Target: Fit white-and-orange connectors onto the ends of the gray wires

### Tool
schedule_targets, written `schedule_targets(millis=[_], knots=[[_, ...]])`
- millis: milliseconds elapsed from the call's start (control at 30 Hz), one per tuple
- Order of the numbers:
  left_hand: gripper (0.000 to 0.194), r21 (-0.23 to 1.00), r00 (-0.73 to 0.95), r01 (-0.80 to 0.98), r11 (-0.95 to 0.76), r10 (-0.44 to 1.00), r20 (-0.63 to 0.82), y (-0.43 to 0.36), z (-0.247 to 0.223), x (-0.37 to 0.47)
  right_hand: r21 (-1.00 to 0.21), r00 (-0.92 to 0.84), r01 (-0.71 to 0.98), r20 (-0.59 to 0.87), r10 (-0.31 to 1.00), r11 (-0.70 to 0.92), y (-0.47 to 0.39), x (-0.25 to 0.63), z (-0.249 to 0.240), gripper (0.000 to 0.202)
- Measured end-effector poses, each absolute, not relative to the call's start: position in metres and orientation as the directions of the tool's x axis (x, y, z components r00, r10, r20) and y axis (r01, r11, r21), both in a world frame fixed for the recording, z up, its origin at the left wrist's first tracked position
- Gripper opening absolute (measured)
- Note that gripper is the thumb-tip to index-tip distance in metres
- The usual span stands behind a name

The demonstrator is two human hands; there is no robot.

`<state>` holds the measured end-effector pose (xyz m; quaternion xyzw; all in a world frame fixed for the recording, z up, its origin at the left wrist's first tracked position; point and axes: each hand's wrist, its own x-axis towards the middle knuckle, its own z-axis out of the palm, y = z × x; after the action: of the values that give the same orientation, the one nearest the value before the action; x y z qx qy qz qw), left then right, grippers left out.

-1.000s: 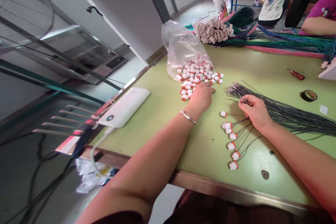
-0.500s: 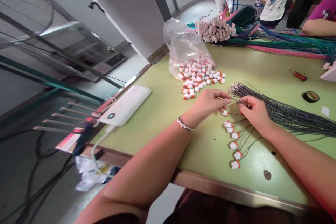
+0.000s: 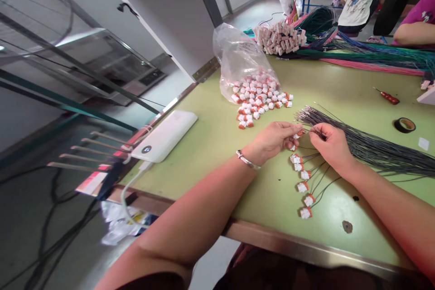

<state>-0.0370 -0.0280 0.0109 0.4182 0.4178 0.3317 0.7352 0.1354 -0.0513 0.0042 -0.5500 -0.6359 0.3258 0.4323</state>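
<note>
My left hand (image 3: pixel 274 139) is closed, thumb and fingers pinching a small white and orange connector housing (image 3: pixel 298 135). Facing it, my right hand (image 3: pixel 330 145) pinches a thin dark wire (image 3: pixel 306 131) whose bare end points toward the housing. Whether the tip is inside the housing I cannot tell. Below the hands, several wired connectors (image 3: pixel 302 186) lie in a column, their leads running under my right hand. Behind my right wrist spreads a bundle of dark wires (image 3: pixel 380 149) with metal terminals at its near-left end.
Loose connectors (image 3: pixel 260 95) spill from a clear plastic bag (image 3: pixel 234 50). A white power bank (image 3: pixel 165 138) lies at the table's left edge. Black tape (image 3: pixel 404 125) and a red-handled pick (image 3: pixel 389 98) sit to the right. Coloured wire bundles (image 3: pixel 367 56) and other people are behind.
My left hand has drawn slightly down, and a connector now shows between its fingertips, where thin wire ends showed before. My right hand has barely moved.
</note>
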Motion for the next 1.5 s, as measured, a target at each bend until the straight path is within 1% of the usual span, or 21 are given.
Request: schedule_targets(millis=[133, 267, 367, 533, 600, 667, 800, 867, 967, 1167, 1300, 1500], knots=[[0.012, 0.841, 0.365, -0.253, 0.477, 0.853, -0.374, -0.0266, 0.0096, -0.0351, -0.871, -0.024, 0.443, 0.225, 0.974, 0.212, -0.0519, 0.1368, 0.0021, 0.013], [0.014, 0.834, 0.346, -0.29, 0.469, 0.864, -0.366, -0.027, 0.0091, -0.0344, -0.863, -0.053, 0.442, 0.249, 0.967, 0.247, -0.0527, 0.1364, 0.0014, 0.012], [0.018, 0.843, 0.401, -0.288, 0.455, 0.856, -0.325, -0.0264, 0.0064, -0.037, -0.854, -0.045, 0.449, 0.273, 0.961, 0.263, -0.0525, 0.1372, 0.001, 0.011], [0.03, 0.858, 0.526, -0.245, 0.451, 0.805, -0.273, -0.0261, 0.0053, -0.0423, -0.823, -0.021, 0.48, 0.336, 0.942, 0.304, -0.0501, 0.1413, -0.0026, 0.009], [0.035, 0.871, 0.549, -0.231, 0.434, 0.797, -0.251, -0.0267, 0.0062, -0.043, -0.799, -0.031, 0.504, 0.364, 0.931, 0.329, -0.0497, 0.1423, -0.004, 0.008], [0.037, 0.882, 0.55, -0.227, 0.412, 0.802, -0.233, -0.027, 0.006, -0.043, -0.779, -0.046, 0.521, 0.382, 0.923, 0.349, -0.05, 0.1427, -0.0048, 0.008], [0.027, 0.893, 0.533, -0.226, 0.388, 0.817, -0.22, -0.0262, 0.003, -0.0425, -0.763, -0.057, 0.536, 0.395, 0.917, 0.362, -0.0515, 0.1428, -0.0041, 0.006], [0.026, 0.888, 0.52, -0.246, 0.39, 0.826, -0.218, -0.0257, 0.0022, -0.0423, -0.761, -0.045, 0.541, 0.398, 0.916, 0.357, -0.0525, 0.1428, -0.0032, 0.006], [0.027, 0.877, 0.5, -0.266, 0.4, 0.835, -0.229, -0.0253, 0.0025, -0.0421, -0.753, -0.06, 0.544, 0.406, 0.912, 0.371, -0.0539, 0.143, -0.0024, 0.005], [0.032, 0.893, 0.508, -0.211, 0.398, 0.825, -0.248, -0.0249, 0.0028, -0.0422, -0.708, -0.091, 0.596, 0.408, 0.909, 0.378, -0.0545, 0.1448, -0.0043, 0.005], [0.035, 0.891, 0.507, -0.221, 0.396, 0.827, -0.242, -0.0252, 0.0028, -0.042, -0.69, -0.11, 0.609, 0.415, 0.903, 0.391, -0.0556, 0.145, -0.0044, 0.005], [0.035, 0.883, 0.518, -0.234, 0.407, 0.821, -0.241, -0.0251, 0.0034, -0.0423, -0.659, -0.158, 0.611, 0.442, 0.883, 0.439, -0.0569, 0.1453, -0.0054, 0.003]])
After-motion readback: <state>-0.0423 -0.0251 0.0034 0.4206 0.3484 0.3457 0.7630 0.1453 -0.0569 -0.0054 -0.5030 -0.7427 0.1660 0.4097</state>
